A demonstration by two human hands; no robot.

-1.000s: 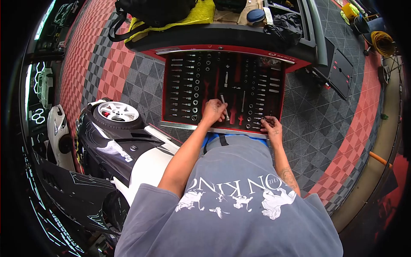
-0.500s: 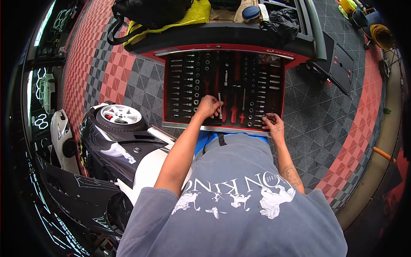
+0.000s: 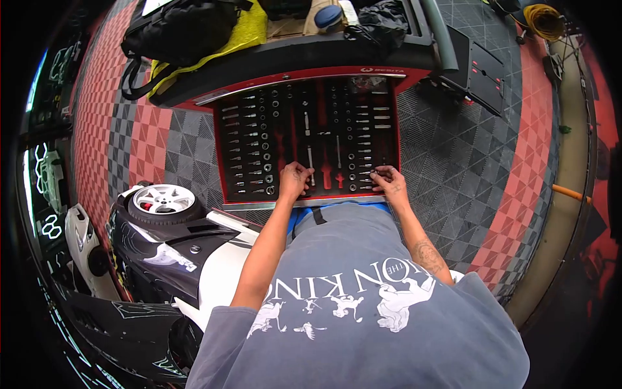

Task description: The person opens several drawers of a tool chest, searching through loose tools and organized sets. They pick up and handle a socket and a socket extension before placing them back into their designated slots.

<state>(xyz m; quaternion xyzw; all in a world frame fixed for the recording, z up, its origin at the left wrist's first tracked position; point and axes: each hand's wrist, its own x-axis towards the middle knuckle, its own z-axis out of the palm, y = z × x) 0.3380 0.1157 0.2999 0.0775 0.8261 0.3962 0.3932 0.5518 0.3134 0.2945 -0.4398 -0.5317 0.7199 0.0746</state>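
The open tool drawer [image 3: 217, 146] in front of me holds rows of silver sockets and bits in dark foam with red cutouts. My left hand [image 3: 296, 180] is over its near middle, fingers closed at the lower end of a slim silver bar tool [image 3: 310, 157]. The bar lies lengthwise, pointing away from me. At the near right, my right hand [image 3: 391, 184] has thumb and index finger pinched beside a column of bit sockets [image 3: 365, 144]. Whatever is between those fingertips is too small to tell. Red tool-shaped cutouts [image 3: 326, 175] lie between my hands.
On top of the tool chest sit a black bag [image 3: 181, 32], a yellow cloth [image 3: 256, 29], a blue-lidded container [image 3: 328, 17] and black plastic [image 3: 382, 26]. A car part with a white wheel [image 3: 163, 200] stands left. A black creeper-like board [image 3: 476, 71] lies right.
The view has shifted, so the drawer appears farther left. My left hand has slid slightly toward me along the bar. My right hand stays by the right-hand sockets.
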